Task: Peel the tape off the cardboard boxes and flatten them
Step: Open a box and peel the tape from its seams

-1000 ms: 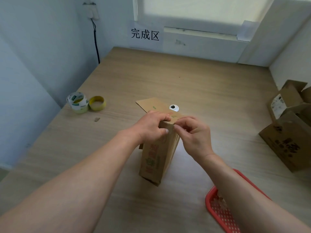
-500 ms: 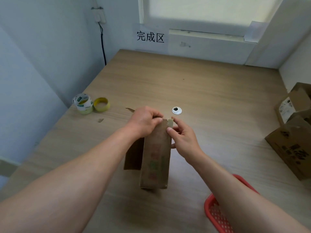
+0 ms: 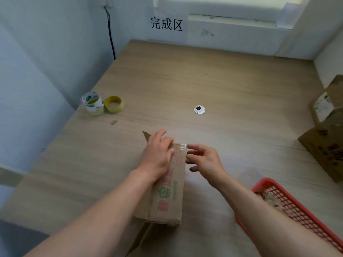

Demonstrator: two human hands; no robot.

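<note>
Cardboard could be torn off the box point(image 3: 168, 184), gripped at its top on the table point(image 3: 232, 84) by the left hand point(image 3: 157, 154), if tape point(image 3: 181, 147) at the right hand point(image 3: 204, 160), whose pinch cannot be told, is yanked.

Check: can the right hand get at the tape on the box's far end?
Probably yes. The right hand is right beside the tape, nearly at its edge; the left hand holds the box from the other side, leaving the strip uncovered.
</note>
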